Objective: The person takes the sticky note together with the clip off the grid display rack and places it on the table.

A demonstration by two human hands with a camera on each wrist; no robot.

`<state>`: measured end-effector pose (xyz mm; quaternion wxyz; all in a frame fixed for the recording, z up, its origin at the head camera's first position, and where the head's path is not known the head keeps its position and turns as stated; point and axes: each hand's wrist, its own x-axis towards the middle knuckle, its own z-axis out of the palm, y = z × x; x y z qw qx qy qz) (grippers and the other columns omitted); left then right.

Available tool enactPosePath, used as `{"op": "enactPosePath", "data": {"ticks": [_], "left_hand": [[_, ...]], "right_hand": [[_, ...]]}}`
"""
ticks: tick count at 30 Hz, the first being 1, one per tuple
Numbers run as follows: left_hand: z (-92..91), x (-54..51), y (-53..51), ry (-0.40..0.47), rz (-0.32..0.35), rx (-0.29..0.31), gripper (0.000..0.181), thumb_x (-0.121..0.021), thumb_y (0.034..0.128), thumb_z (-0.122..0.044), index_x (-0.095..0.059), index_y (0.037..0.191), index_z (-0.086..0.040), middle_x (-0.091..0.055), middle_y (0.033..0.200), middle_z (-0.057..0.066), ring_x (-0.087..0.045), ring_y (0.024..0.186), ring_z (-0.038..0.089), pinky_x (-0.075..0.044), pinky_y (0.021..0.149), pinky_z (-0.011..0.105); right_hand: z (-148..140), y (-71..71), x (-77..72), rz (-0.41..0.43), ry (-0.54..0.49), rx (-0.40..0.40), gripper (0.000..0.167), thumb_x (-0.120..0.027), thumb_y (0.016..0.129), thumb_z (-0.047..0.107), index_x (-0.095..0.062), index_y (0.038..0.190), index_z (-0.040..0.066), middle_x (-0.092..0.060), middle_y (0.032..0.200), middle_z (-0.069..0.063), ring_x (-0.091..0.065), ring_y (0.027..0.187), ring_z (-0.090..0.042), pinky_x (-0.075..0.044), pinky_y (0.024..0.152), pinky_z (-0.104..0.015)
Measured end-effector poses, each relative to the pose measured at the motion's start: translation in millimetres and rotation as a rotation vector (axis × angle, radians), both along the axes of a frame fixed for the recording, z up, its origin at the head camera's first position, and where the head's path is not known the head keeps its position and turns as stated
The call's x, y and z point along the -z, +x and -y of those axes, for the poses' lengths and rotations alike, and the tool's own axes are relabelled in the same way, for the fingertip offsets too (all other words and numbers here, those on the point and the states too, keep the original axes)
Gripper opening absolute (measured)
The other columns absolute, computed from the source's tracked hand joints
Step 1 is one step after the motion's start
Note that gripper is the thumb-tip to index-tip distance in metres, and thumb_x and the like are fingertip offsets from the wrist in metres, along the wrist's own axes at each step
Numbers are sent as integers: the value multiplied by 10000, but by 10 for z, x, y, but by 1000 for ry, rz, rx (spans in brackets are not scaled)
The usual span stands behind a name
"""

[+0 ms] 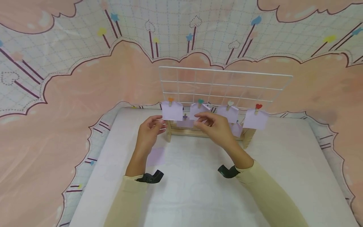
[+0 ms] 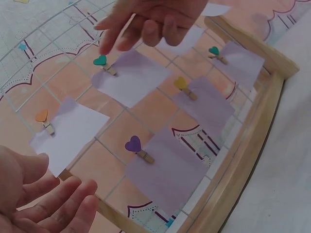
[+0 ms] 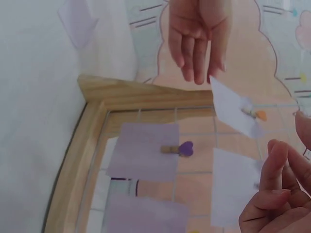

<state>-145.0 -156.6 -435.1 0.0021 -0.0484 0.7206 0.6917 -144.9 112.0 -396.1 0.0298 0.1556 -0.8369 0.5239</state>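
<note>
A white wire grid point(image 1: 227, 71) stands in a wooden base point(image 1: 187, 132), with lilac paper squares pinned to it by small heart clothespins. My left hand point(image 1: 148, 130) is beside the paper square point(image 1: 172, 113) under the orange-heart clothespin point(image 2: 44, 121); its fingers are loose, and whether they touch the paper I cannot tell. My right hand point(image 1: 215, 127) is in front of the paper point(image 2: 131, 80) under the teal-heart clothespin point(image 2: 104, 64). Its fingers are loosely bent, with nothing visible between them. Lower down hang papers with purple-heart point(image 2: 138, 148) and yellow-heart point(image 2: 184, 88) clothespins.
Further right on the upper row are papers with a white-heart clothespin point(image 1: 230, 104) and a red-heart clothespin point(image 1: 258, 107). One loose lilac paper point(image 1: 156, 156) lies on the white table point(image 1: 187, 195) near my left wrist. Patterned cloth point(image 1: 85, 94) hangs behind.
</note>
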Motion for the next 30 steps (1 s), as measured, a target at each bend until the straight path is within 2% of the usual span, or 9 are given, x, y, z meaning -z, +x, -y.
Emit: {"op": "enactPosePath", "data": {"ticks": [6,11,17,20,22,24,27,30], "left_hand": [[-10,3,-32,17,-24,1,299,-600,1040,-164,-594,1281,13,-678,1202,292,-701,1102,400,-609,881,317],[-37,-9,-61,52,-40,8,311,-604,1035,-145,-580,1275,49,-667,1205,326,-718,1064,399,-613,872,335],[-70,-32,-86,78,-46,2,281,-605,1027,-100,-571,1239,82,-667,1182,349,-726,1037,398,-585,929,451],[-77,-37,-93,76,-36,-4,259,-603,1027,-93,-577,1224,73,-679,1164,339,-729,1035,396,-591,924,427],[-82,-42,-92,70,-30,-4,252,-604,1028,-101,-580,1217,64,-686,1155,331,-739,1022,372,-604,902,384],[-89,-45,-90,67,-30,-4,245,-606,1028,-104,-583,1212,56,-692,1147,325,-748,1006,350,-613,874,343],[-92,-52,-91,64,-35,-5,240,-608,1028,-109,-583,1200,56,-697,1135,325,-752,993,346,-612,878,359],[-92,-63,-94,54,-41,-8,244,-612,1028,-128,-590,1192,51,-713,1113,301,-758,973,335,-610,884,382]], "right_hand": [[176,-55,-95,-43,6,-9,314,-793,906,301,-754,1185,162,-739,971,-18,-606,690,-179,-467,534,-229],[298,-102,-159,-77,-2,-28,369,-786,912,299,-733,1247,154,-757,1039,-8,-606,616,-162,-450,495,-237],[455,-167,-236,-95,-3,-37,397,-771,925,315,-713,1290,170,-763,1149,-9,-599,499,-137,-419,422,-259],[529,-201,-269,-116,-8,-44,401,-774,924,303,-711,1292,158,-758,1191,-29,-600,467,-196,-402,397,-269],[575,-215,-295,-128,-7,-48,408,-779,919,297,-710,1293,147,-774,1126,-36,-594,441,-213,-379,379,-270],[618,-226,-325,-135,9,-44,418,-780,918,305,-708,1298,145,-787,925,-34,-589,420,-218,-351,368,-262],[670,-240,-370,-139,45,-35,428,-768,926,330,-701,1316,166,-661,578,-18,-575,387,-172,-310,354,-255],[715,-266,-414,-140,83,-26,439,-754,935,352,-686,1341,199,-566,470,-27,-580,393,-146,-300,356,-255]]}}
